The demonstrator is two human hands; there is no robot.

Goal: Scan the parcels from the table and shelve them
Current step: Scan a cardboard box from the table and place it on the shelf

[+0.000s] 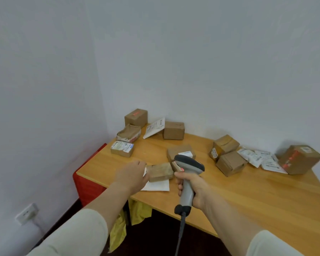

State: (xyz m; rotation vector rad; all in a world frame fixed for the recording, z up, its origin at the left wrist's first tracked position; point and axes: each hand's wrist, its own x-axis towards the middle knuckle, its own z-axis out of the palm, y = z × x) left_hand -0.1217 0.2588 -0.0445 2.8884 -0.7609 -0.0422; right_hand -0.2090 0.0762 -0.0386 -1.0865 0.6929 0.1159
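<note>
Parcel (160, 171) on table (248, 191), L hand (131, 174) gripping its end, R hand (199, 189) fisted round scanner (189, 164), arms outstretched

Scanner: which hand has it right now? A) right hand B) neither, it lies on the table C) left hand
A: the right hand is curled round the grey handle of the scanner, while the left hand is at a small parcel on the table.
</note>
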